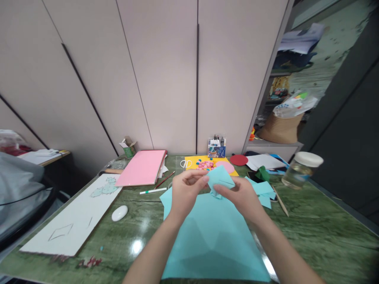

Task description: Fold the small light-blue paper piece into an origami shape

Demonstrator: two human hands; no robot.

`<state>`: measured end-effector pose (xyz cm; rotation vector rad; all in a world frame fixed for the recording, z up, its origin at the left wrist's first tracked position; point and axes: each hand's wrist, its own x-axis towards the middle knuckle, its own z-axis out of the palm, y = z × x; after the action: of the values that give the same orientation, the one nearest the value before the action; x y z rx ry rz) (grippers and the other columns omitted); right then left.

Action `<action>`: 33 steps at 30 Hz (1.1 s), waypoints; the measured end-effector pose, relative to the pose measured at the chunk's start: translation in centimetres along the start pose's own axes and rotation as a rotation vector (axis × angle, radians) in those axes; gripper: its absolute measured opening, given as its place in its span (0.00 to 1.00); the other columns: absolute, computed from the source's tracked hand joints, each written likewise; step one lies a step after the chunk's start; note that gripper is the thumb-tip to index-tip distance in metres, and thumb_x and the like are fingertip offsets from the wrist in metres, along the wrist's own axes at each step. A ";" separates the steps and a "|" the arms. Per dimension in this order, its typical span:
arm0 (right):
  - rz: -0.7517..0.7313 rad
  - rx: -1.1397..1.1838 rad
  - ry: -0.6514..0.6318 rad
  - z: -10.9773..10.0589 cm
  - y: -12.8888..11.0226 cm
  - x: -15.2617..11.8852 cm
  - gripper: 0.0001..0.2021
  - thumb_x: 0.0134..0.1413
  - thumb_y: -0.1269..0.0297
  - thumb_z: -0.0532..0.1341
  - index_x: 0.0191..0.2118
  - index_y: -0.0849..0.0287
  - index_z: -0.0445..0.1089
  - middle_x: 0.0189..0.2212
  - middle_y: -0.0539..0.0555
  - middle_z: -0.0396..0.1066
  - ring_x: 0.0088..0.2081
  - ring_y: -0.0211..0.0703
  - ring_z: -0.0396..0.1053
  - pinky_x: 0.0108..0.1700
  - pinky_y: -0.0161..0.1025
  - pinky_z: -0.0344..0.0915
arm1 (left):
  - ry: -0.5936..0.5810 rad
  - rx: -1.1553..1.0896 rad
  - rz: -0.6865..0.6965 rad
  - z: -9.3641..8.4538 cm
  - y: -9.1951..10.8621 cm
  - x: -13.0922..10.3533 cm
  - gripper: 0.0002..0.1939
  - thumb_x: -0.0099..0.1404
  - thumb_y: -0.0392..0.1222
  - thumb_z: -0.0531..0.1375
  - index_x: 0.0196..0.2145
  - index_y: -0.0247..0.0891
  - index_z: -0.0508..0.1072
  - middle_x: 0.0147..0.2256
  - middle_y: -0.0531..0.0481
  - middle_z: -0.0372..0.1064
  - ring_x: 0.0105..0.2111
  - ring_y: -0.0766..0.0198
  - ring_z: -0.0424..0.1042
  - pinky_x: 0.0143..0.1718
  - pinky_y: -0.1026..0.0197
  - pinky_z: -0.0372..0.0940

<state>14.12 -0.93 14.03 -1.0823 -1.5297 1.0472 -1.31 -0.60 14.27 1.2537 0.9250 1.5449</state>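
Between my two hands is a small folded piece of turquoise paper, raised above the table. My left hand pinches its left edge between thumb and fingers. From the right, my right hand grips it, the thumb lying across its front face. Some folds and a slit-like line show on the paper; its back is hidden. Below the hands lies a large turquoise sheet, flat on the table. Smaller turquoise pieces lie to the right of my right hand.
On the green table lie a white sheet with a cactus drawing, a white oval object, a pink folder and a marker. Scissors and pink pieces are behind. A lidded jar stands right, near a wooden stick.
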 end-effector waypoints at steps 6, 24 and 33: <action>0.031 0.065 -0.030 0.4 -0.2 -0.2 0.12 0.45 0.58 0.64 0.32 0.63 0.74 0.26 0.52 0.74 0.26 0.40 0.66 0.29 0.35 0.63 | 0.015 -0.012 0.039 0.1 -0.3 0.1 0.07 0.51 0.38 0.65 0.30 0.34 0.76 0.21 0.52 0.72 0.20 0.70 0.70 0.23 0.69 0.66; -0.156 -0.100 0.013 0.7 0.2 0.0 0.09 0.45 0.60 0.64 0.32 0.60 0.75 0.30 0.53 0.77 0.34 0.46 0.71 0.38 0.39 0.65 | 0.042 -0.088 0.053 0.2 -0.5 0.0 0.09 0.51 0.39 0.65 0.31 0.33 0.75 0.23 0.51 0.73 0.21 0.68 0.72 0.25 0.67 0.68; -0.155 -0.117 -0.035 0.3 0.6 0.3 0.09 0.44 0.60 0.64 0.30 0.60 0.75 0.28 0.53 0.75 0.34 0.48 0.70 0.37 0.41 0.65 | 0.038 -0.110 0.037 0.2 -0.5 0.0 0.09 0.51 0.39 0.65 0.31 0.34 0.75 0.23 0.52 0.73 0.21 0.68 0.72 0.25 0.67 0.68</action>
<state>13.83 -0.57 13.46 -1.0112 -1.6922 0.8837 -1.00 -0.43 13.89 1.1733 0.8329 1.6314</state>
